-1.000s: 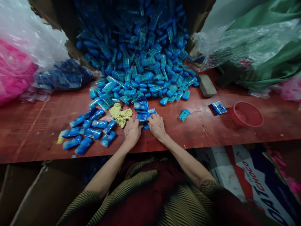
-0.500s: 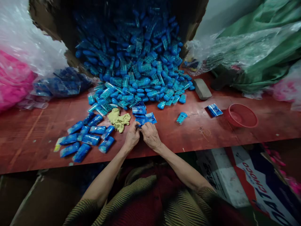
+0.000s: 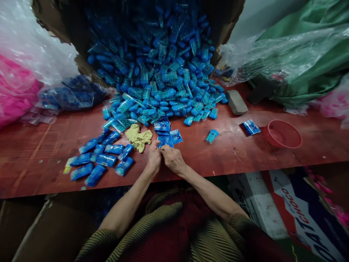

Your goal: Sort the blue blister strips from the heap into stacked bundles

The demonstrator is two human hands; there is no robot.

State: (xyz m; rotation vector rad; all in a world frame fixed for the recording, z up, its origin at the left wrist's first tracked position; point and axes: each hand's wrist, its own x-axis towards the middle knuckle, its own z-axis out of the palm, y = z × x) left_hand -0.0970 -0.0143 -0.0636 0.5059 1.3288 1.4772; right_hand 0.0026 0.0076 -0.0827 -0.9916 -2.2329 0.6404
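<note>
My left hand [image 3: 154, 158] and my right hand [image 3: 173, 159] are close together near the table's front edge, fingertips pinched and almost meeting. Between them shows a bit of a blue plastic wrapper, mostly covered by the fingers. Just beyond lie several flat blue printed wrappers [image 3: 163, 126], overlapping one another. A crumpled pale yellow cloth glove [image 3: 138, 137] rests to their left. Further left is a group of blue wrapped packs [image 3: 106, 160]. Behind everything, a large heap of clear bottles with blue caps and blue beads [image 3: 163, 94] spills from a torn cardboard box [image 3: 58, 23].
To the right are a single bottle [image 3: 211, 136], a grey block [image 3: 236, 102], a stack of blue wrappers [image 3: 250, 127] and a red plastic basket [image 3: 298, 140]. Plastic bags [image 3: 73, 94] stand at the left. A green sheet [image 3: 308, 72] hangs at the right.
My left hand has turned more upright, and the right hand has shifted slightly lower. The fingertips still meet, with less of the blue wrapper showing. The view has shifted slightly.
</note>
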